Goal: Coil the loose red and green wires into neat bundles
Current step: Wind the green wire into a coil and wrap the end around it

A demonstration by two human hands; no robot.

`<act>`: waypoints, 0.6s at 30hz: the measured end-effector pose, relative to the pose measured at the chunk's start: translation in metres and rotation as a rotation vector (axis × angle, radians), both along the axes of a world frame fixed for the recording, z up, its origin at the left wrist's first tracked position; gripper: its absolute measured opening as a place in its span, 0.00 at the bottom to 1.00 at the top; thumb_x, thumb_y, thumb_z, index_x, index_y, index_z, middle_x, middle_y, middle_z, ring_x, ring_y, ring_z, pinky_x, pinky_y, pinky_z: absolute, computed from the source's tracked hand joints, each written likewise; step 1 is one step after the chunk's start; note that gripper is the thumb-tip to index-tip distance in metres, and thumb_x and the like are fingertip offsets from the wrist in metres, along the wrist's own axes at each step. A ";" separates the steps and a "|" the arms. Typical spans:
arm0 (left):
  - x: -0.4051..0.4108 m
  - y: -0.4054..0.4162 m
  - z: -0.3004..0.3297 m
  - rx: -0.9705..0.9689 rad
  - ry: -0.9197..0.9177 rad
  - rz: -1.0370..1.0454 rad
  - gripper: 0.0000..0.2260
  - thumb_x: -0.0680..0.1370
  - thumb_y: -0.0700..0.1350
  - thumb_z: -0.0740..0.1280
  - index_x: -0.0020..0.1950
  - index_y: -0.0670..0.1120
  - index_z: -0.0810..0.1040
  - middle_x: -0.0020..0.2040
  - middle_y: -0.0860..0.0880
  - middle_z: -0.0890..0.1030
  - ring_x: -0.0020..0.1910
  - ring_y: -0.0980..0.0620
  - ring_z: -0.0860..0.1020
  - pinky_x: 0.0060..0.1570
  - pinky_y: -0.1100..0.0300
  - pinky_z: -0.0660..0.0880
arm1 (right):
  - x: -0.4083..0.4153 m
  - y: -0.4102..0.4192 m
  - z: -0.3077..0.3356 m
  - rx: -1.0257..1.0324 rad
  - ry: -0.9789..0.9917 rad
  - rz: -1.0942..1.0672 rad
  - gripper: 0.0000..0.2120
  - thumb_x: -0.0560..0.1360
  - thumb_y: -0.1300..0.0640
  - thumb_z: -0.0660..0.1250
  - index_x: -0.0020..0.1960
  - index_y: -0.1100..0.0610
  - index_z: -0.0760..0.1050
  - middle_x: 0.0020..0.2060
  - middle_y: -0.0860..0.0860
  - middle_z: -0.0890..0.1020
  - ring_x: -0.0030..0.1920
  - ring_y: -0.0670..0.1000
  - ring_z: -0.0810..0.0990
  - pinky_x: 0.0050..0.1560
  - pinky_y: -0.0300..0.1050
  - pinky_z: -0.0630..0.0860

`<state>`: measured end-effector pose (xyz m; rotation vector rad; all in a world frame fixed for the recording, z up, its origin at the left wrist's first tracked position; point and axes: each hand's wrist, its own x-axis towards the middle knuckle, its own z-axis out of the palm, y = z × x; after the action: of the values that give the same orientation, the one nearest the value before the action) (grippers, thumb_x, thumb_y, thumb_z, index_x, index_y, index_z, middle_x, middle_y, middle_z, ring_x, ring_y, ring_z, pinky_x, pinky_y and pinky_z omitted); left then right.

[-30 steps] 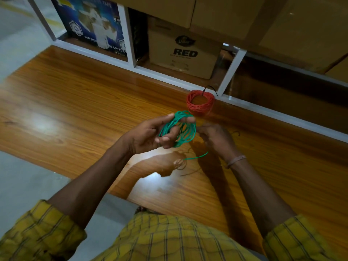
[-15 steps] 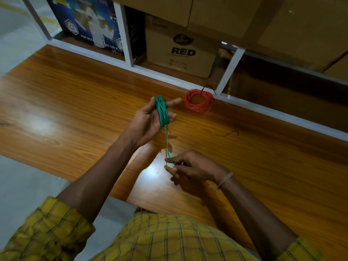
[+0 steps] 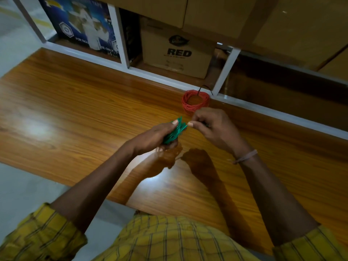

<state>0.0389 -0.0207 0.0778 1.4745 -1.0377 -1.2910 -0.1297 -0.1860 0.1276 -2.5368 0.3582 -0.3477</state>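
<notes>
Yellow checked sleeves [image 3: 43, 236] framed the bottom of the view, at six o'clock, both forearms reaching out over the glossy wooden bench [image 3: 75, 110]. Near the middle of the view, the left hand [image 3: 152, 137] gripped the green wire bundle [image 3: 174, 131], fingers curled round it and the thumb pressed along its top, holding it above the bench. Just beside it at three o'clock, the right hand [image 3: 214, 129] pinched the bundle's upper end between thumb and forefinger; the other fingers were curled in. A thin band [image 3: 244, 157] circled the right wrist. Farther off, at twelve o'clock from the hands, the red wire coil [image 3: 195, 101] lay flat on the bench against the white shelf frame [image 3: 226, 72]. Beyond, on the shelf, stood a cardboard box [image 3: 177, 53] printed RED.
</notes>
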 end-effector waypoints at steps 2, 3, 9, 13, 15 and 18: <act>0.000 -0.001 0.003 -0.029 0.055 -0.012 0.25 0.90 0.58 0.51 0.58 0.42 0.80 0.34 0.47 0.71 0.31 0.50 0.65 0.33 0.56 0.62 | 0.001 -0.007 -0.004 0.005 -0.085 -0.056 0.06 0.77 0.58 0.77 0.43 0.56 0.83 0.40 0.49 0.80 0.40 0.46 0.75 0.39 0.36 0.68; 0.001 -0.001 0.002 -0.042 0.087 -0.001 0.25 0.90 0.57 0.51 0.56 0.42 0.81 0.33 0.48 0.69 0.30 0.51 0.63 0.32 0.57 0.60 | 0.001 -0.009 -0.006 0.026 -0.124 -0.085 0.05 0.76 0.58 0.78 0.43 0.57 0.84 0.40 0.49 0.81 0.40 0.45 0.76 0.39 0.35 0.69; 0.010 -0.008 -0.001 -0.010 0.364 0.121 0.29 0.89 0.57 0.51 0.45 0.38 0.79 0.25 0.53 0.60 0.22 0.57 0.54 0.24 0.61 0.50 | -0.006 0.002 -0.022 0.038 -0.252 -0.179 0.03 0.76 0.55 0.78 0.46 0.54 0.86 0.41 0.46 0.86 0.45 0.48 0.81 0.47 0.50 0.77; 0.011 -0.014 -0.002 0.078 0.502 0.207 0.25 0.89 0.52 0.50 0.35 0.44 0.70 0.23 0.54 0.60 0.18 0.60 0.54 0.23 0.64 0.47 | -0.009 0.012 -0.029 0.065 -0.243 -0.255 0.04 0.77 0.55 0.75 0.50 0.53 0.83 0.41 0.45 0.84 0.45 0.45 0.82 0.47 0.50 0.79; 0.012 -0.016 -0.003 0.093 0.535 0.216 0.22 0.89 0.49 0.50 0.36 0.48 0.64 0.23 0.54 0.60 0.17 0.60 0.54 0.21 0.66 0.49 | -0.011 0.016 -0.032 0.118 -0.235 -0.261 0.03 0.78 0.59 0.74 0.52 0.55 0.81 0.41 0.46 0.84 0.44 0.43 0.83 0.43 0.44 0.79; 0.013 -0.020 -0.001 0.084 0.639 0.266 0.14 0.89 0.47 0.52 0.44 0.50 0.66 0.24 0.54 0.61 0.17 0.61 0.55 0.20 0.68 0.49 | -0.011 0.021 -0.037 0.219 -0.242 -0.252 0.04 0.79 0.65 0.72 0.50 0.57 0.81 0.41 0.50 0.86 0.43 0.47 0.86 0.42 0.50 0.84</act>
<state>0.0517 -0.0403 0.0763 1.0906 -0.3602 -1.4772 -0.1408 -0.1654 0.0902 -2.2093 0.5890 -0.6658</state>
